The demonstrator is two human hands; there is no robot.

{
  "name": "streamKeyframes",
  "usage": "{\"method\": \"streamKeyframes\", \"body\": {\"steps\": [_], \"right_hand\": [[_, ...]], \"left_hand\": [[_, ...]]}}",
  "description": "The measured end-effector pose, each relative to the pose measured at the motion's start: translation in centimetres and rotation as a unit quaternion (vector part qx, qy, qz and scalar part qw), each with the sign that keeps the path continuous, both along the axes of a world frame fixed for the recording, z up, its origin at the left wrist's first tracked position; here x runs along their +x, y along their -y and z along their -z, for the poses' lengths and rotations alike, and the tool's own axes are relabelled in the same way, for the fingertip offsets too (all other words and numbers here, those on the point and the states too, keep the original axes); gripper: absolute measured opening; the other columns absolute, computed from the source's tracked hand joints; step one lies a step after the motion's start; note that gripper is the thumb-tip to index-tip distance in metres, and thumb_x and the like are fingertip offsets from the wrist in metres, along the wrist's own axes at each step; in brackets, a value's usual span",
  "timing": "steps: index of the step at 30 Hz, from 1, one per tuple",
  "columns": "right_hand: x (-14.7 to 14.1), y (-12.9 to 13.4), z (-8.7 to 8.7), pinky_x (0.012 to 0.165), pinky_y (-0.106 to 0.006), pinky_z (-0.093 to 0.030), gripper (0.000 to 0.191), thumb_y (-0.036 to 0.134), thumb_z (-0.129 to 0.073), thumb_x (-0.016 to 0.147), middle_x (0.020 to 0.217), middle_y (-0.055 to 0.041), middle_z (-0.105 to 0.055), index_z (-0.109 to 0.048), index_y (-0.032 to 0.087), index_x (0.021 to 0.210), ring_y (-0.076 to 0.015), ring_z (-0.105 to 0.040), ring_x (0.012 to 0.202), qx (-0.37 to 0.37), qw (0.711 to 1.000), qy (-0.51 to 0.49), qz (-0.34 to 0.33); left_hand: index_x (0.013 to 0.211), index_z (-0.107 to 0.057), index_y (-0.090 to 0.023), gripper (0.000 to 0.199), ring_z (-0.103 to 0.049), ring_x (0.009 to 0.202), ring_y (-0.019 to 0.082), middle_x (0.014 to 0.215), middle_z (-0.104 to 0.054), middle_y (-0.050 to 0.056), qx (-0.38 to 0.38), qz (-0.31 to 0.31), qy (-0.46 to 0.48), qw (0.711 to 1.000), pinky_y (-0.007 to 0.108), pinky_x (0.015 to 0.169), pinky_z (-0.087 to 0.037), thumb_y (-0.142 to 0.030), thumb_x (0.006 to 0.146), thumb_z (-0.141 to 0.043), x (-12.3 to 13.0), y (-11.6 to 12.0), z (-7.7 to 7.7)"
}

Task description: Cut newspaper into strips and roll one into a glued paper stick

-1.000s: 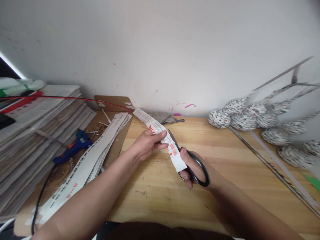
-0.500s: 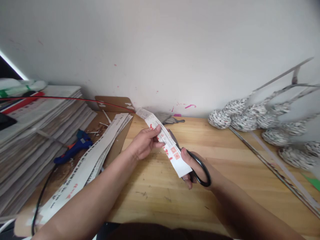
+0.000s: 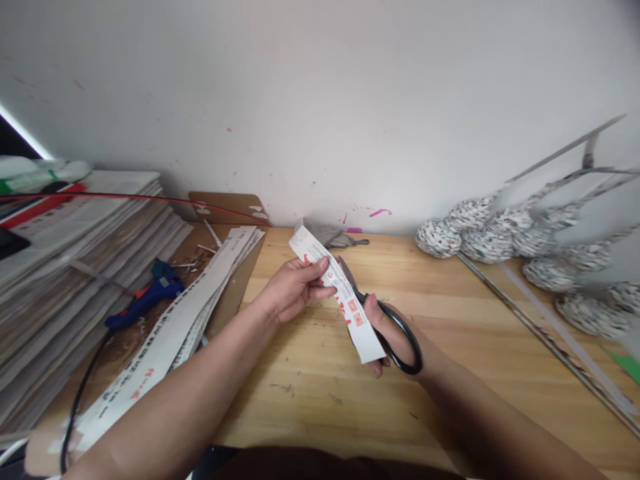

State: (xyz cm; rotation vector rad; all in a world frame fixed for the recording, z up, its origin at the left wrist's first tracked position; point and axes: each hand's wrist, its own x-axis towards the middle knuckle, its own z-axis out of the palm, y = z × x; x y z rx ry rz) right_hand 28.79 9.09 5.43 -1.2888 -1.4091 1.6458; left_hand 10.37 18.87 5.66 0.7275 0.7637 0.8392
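A white printed paper strip with red marks hangs slantwise over the wooden table. My left hand pinches its left edge between thumb and fingers. Black-handled scissors are held in my right hand, thumb through the upper loop. The scissors' blades lie along the strip's right edge, partly behind the paper. Most fingers of my right hand are hidden behind the strip and the handle.
On the left are a tall paper stack, a blue glue gun with a black cord, and long paper strips. Woven paper gourd shapes and thin rods lie at the right. A grey item rests by the wall.
My left hand has shifted slightly right with the paper strip. The strip's far end has moved right and nearer, its lower end slightly down. The scissors have hardly moved.
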Motion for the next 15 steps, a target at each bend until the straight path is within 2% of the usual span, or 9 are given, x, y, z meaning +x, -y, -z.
{"method": "streamKeyframes", "body": {"steps": [2, 6, 9, 11, 15], "right_hand": [[-0.2, 0.0, -0.4, 0.035, -0.021, -0.029, 0.071, 0.081, -0.027, 0.087, 0.04, 0.0014, -0.052, -0.059, 0.018, 0.076, -0.0105, -0.046, 0.032, -0.007, 1.0, -0.002, 0.006], [-0.7, 0.1, -1.3, 0.033, -0.023, -0.031, 0.072, 0.087, -0.031, 0.08, 0.037, 0.0011, -0.047, -0.052, 0.021, 0.065, -0.0111, -0.044, 0.031, 0.009, 0.999, 0.031, 0.011], [-1.1, 0.2, -1.8, 0.03, -0.022, -0.03, 0.072, 0.092, -0.037, 0.072, 0.036, 0.0033, -0.044, -0.048, 0.022, 0.064, -0.0107, -0.042, 0.028, -0.004, 0.998, 0.049, 0.031], [-1.2, 0.3, -1.9, 0.03, -0.021, -0.03, 0.071, 0.092, -0.039, 0.072, 0.036, 0.0047, -0.043, -0.048, 0.021, 0.065, -0.0097, -0.04, 0.028, -0.012, 0.998, 0.056, 0.035], [-1.0, 0.3, -2.0, 0.034, -0.021, -0.032, 0.07, 0.088, -0.034, 0.079, 0.04, 0.0037, -0.046, -0.05, 0.02, 0.067, -0.0098, -0.044, 0.032, -0.008, 0.998, 0.054, 0.016]], "left_hand": [[0.083, -0.075, -0.009, 0.005, -0.07, 0.062, 0.013, 0.075, -0.074, 0.007, -0.004, -0.006, 0.001, 1.0, 0.019, 0.055, -0.061, -0.012, 0.082, -0.071, 0.0, -0.1, 0.0], [0.078, -0.074, -0.008, 0.004, -0.071, 0.067, 0.012, 0.077, -0.074, 0.008, -0.002, -0.019, -0.007, 1.0, 0.016, 0.058, -0.06, -0.011, 0.077, -0.076, -0.2, -0.3, -0.1], [0.078, -0.074, -0.007, 0.003, -0.071, 0.068, 0.012, 0.081, -0.075, 0.009, 0.003, -0.019, -0.015, 1.0, 0.016, 0.059, -0.06, -0.01, 0.077, -0.075, -0.4, -0.4, -0.3], [0.083, -0.075, -0.007, 0.005, -0.07, 0.067, 0.012, 0.081, -0.075, 0.008, 0.01, -0.021, -0.01, 1.0, 0.017, 0.058, -0.061, -0.012, 0.081, -0.072, -0.5, -0.4, -0.5], [0.098, -0.074, -0.011, 0.019, -0.069, 0.061, 0.013, 0.076, -0.073, 0.006, 0.016, -0.027, 0.008, 0.999, 0.023, 0.055, -0.063, -0.025, 0.091, -0.063, -0.7, -0.5, -0.7]]}}
